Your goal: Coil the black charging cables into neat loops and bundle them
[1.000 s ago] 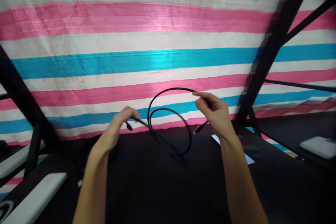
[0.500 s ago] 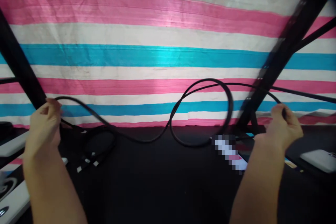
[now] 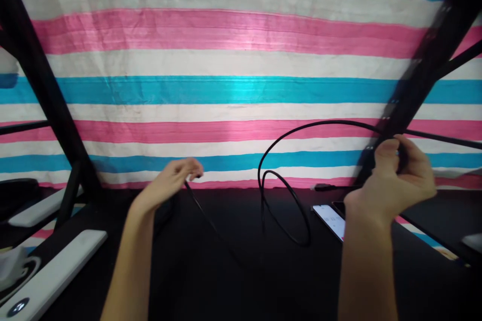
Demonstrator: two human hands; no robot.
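Note:
A thin black cable [image 3: 286,133] runs between both my hands above a black table top [image 3: 233,281]. My right hand [image 3: 395,180] is raised at the right, fingers closed round one stretch of the cable. From there the cable arcs left, drops into a small loop [image 3: 289,210] near the table, and continues left to my left hand [image 3: 173,183]. My left hand pinches the cable near its other end, just above the table's back edge.
A lit phone [image 3: 331,219] lies on the table under my right wrist. Black slanted frame bars stand at left [image 3: 41,85] and right [image 3: 425,65]. White slats [image 3: 48,273] lie at the lower left. A pink, white and blue striped sheet [image 3: 226,60] hangs behind.
My hands had spread wide apart with the cable stretched; now my left hand has come back toward the middle and my right hand has moved slightly inward and up. The cable loop has shrunk.

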